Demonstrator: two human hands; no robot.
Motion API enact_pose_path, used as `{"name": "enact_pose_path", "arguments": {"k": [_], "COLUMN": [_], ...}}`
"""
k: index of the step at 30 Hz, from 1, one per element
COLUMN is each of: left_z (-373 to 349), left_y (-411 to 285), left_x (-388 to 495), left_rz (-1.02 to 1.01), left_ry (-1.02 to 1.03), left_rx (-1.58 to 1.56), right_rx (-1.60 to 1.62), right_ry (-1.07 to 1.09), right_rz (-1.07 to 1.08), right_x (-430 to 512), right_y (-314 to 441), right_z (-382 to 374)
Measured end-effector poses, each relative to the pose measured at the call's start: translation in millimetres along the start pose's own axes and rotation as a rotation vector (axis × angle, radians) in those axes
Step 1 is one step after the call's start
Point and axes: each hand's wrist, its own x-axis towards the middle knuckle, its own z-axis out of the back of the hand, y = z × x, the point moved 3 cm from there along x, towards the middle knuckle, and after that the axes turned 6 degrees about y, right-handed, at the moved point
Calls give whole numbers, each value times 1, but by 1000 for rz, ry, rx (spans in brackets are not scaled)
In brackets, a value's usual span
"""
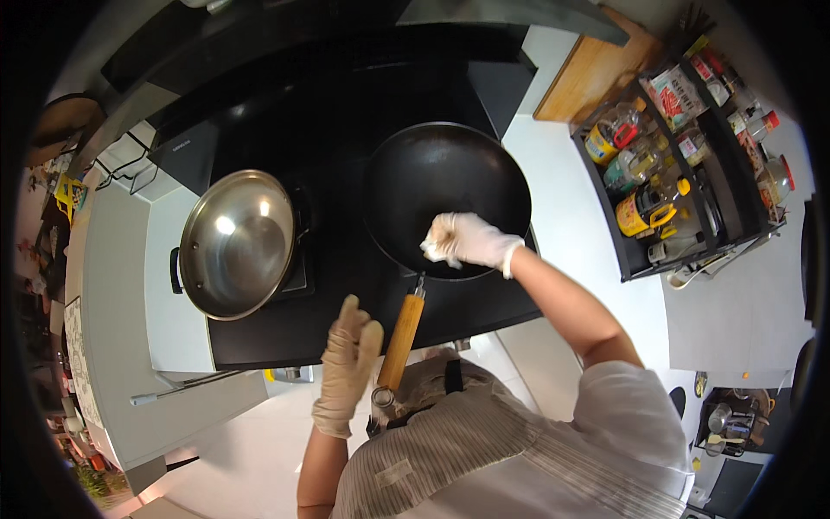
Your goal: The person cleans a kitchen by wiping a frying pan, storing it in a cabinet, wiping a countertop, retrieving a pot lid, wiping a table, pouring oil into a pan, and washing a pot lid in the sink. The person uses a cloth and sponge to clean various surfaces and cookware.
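A black wok point(447, 168) stands on the right side of the black stove point(311, 337), its wooden handle point(402, 337) pointing towards me. My right hand point(470, 241), in a pale glove, is closed on a crumpled white wad point(433, 250), perhaps tissue or cloth, over the near part of the wok. Gloved too, my left hand point(351, 363) is raised just left of the wooden handle, its fingers apart and nothing held. A steel pan point(238, 246) with a black side handle point(176, 270) sits tilted on the left side of the stove.
On the right counter a black rack point(609, 227) holds several bottles and jars. A wooden cutting board point(564, 84) leans behind it. The lower edge of a range hood point(506, 16) crosses the top of the view. White counter point(175, 279) lies left of the stove.
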Motion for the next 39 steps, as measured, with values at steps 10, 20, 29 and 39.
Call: {"name": "enact_pose_path", "arguments": {"k": [10, 20, 29, 39], "left_z": [-29, -46, 21, 45], "left_y": [-68, -124, -70, -89], "left_x": [111, 115, 45, -50], "left_rz": [73, -410, -195, 171], "left_ry": [-149, -329, -444, -757], "left_rx": [-578, 67, 66, -176], "right_rx": [978, 1093, 25, -323], "right_ry": [210, 180, -1184, -1381], "right_rz": [361, 600, 993, 349], "right_x": [-65, -88, -135, -55], "right_y": [87, 100, 304, 387], "right_z": [-21, 23, 250, 409]}}
